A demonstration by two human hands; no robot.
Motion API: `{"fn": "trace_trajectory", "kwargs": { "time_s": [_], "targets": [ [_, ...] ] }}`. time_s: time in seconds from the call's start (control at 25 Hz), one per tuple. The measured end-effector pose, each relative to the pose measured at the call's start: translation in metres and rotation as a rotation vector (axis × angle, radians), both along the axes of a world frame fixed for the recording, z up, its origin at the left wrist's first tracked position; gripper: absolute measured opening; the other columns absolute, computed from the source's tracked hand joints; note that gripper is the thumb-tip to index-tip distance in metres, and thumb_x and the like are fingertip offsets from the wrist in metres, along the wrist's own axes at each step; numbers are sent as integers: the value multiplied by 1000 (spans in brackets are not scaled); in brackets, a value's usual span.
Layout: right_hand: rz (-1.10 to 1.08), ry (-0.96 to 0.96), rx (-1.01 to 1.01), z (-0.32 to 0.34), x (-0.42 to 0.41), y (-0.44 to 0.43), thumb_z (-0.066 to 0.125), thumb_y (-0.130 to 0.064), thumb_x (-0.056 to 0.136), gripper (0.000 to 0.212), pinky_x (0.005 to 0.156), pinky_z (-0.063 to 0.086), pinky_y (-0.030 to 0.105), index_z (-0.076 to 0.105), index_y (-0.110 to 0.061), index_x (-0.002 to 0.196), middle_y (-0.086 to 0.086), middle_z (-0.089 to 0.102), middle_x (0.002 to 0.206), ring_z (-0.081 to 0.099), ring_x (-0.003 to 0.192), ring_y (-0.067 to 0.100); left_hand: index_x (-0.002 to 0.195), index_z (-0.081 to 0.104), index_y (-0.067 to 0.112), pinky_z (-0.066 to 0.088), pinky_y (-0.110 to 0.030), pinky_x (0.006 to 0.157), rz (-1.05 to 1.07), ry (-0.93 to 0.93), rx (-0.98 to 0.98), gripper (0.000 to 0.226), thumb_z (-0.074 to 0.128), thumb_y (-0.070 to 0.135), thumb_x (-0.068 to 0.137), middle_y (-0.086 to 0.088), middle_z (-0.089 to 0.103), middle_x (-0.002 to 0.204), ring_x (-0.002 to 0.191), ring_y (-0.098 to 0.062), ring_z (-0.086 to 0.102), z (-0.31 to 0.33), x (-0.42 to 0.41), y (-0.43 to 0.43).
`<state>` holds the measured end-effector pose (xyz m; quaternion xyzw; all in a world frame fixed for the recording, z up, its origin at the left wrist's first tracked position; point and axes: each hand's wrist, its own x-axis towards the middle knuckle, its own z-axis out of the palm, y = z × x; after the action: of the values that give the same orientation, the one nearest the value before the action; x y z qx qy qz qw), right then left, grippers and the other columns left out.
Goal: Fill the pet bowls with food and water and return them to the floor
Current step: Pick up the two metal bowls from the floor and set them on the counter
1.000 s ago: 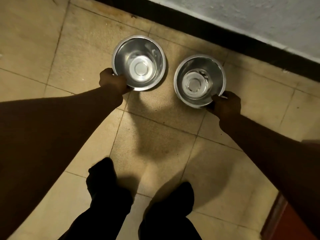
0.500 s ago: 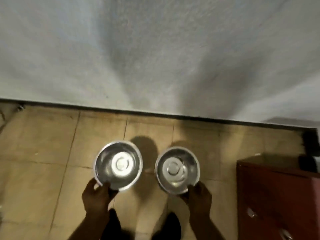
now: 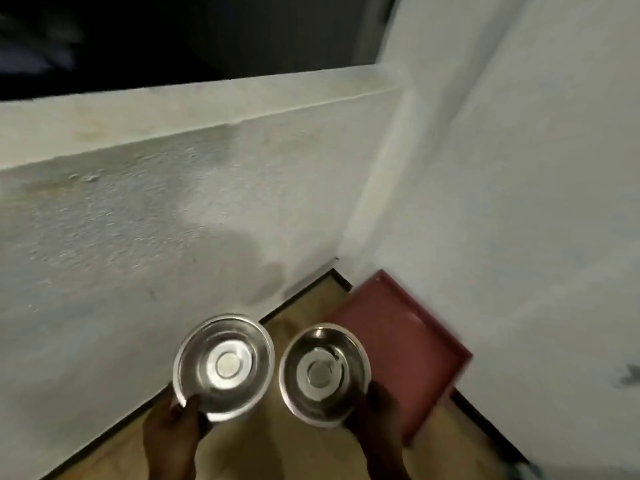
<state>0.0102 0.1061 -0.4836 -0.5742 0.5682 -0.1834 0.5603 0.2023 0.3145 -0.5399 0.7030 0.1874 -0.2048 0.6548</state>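
Two round steel pet bowls are held up in the air in front of me, both with nothing in them. My left hand (image 3: 173, 426) grips the near rim of the larger left bowl (image 3: 224, 366). My right hand (image 3: 375, 410) grips the near right rim of the smaller right bowl (image 3: 323, 373). The bowls hang side by side, close but apart, above the tan tiled floor (image 3: 277, 448).
A white textured wall (image 3: 145, 237) with a ledge runs along the left, and another white wall (image 3: 519, 202) stands on the right; they meet in a corner. A dark red cabinet (image 3: 398, 341) stands against the right wall. A dark opening sits above the ledge.
Both bowls have been lifted off the floor and carried upward. The view has risen and swung to the right, so the corner and the red cabinet are now close ahead.
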Motion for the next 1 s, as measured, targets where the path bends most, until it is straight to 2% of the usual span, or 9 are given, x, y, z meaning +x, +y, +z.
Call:
{"fn": "trace_trajectory", "kwargs": {
  "time_s": [0.08, 0.24, 0.4, 0.48, 0.64, 0.72, 0.8, 0.88, 1.0],
  "targets": [
    [-100, -56, -62, 30, -31, 6, 75, -11, 99, 19, 46, 54, 24, 73, -5, 81, 5, 72, 59, 68, 51, 12, 141, 64, 11, 63, -31, 50, -136, -64, -49, 47, 64, -7, 97, -32, 69, 105, 86, -36, 64, 33, 6, -20],
    [-329, -73, -144, 75, -95, 33, 71, -13, 101, 17, 51, 58, 23, 78, -10, 85, 3, 78, 67, 72, 53, 8, 133, 69, 18, 62, -32, 59, -410, -177, -98, 44, 64, -3, 95, -26, 73, 100, 78, -36, 69, 89, -23, -45],
    [-560, -76, -126, 92, -173, 71, 75, -17, 97, 15, 63, 70, 51, 78, -6, 88, 11, 81, 75, 81, 65, 27, 122, 69, 21, 60, -25, 49, -682, -227, -164, 40, 61, -8, 96, -13, 70, 93, 73, -28, 68, 126, -90, -65],
    [-667, -87, -143, 101, -225, 97, 77, -18, 96, 17, 63, 69, 56, 78, -4, 86, 13, 80, 73, 82, 65, 31, 122, 69, 21, 61, -28, 50, -817, -222, -188, 41, 60, -9, 95, -12, 70, 94, 77, -29, 67, 131, -135, -76],
    [-858, -20, -146, 112, -334, 158, 70, -6, 95, 18, 50, 65, 37, 72, 4, 80, 17, 73, 70, 76, 56, 26, 103, 73, 22, 59, -31, 52, -1023, -221, -192, 27, 65, -2, 93, -16, 68, 93, 79, -32, 66, 127, -234, -85],
    [-939, 13, -122, 112, -382, 187, 67, -2, 95, 18, 42, 57, 28, 69, 11, 83, 24, 69, 70, 72, 55, 31, 108, 71, 21, 53, -25, 45, -1098, -169, -202, 27, 63, -2, 95, -11, 66, 86, 69, -27, 61, 129, -283, -83],
    [-1045, 34, -129, 112, -444, 225, 67, -6, 90, 17, 44, 62, 38, 68, 10, 83, 31, 70, 73, 76, 59, 42, 111, 68, 22, 53, -24, 45, -1199, -112, -218, 30, 60, -4, 98, -4, 67, 84, 65, -21, 60, 132, -350, -74],
    [-1143, 76, -138, 118, -508, 266, 69, -12, 87, 17, 56, 67, 56, 71, 3, 81, 27, 74, 77, 79, 67, 45, 114, 68, 20, 57, -26, 45, -1280, -65, -233, 31, 60, -5, 98, -5, 70, 91, 72, -22, 66, 139, -417, -59],
    [-1316, 54, -153, 132, -600, 332, 69, -8, 93, 15, 61, 69, 54, 73, 4, 85, 27, 76, 83, 80, 64, 39, 134, 66, 11, 64, -31, 51, -1393, -35, -228, 42, 63, -5, 96, -12, 71, 116, 91, -29, 72, 143, -514, -37]
  ]
}}
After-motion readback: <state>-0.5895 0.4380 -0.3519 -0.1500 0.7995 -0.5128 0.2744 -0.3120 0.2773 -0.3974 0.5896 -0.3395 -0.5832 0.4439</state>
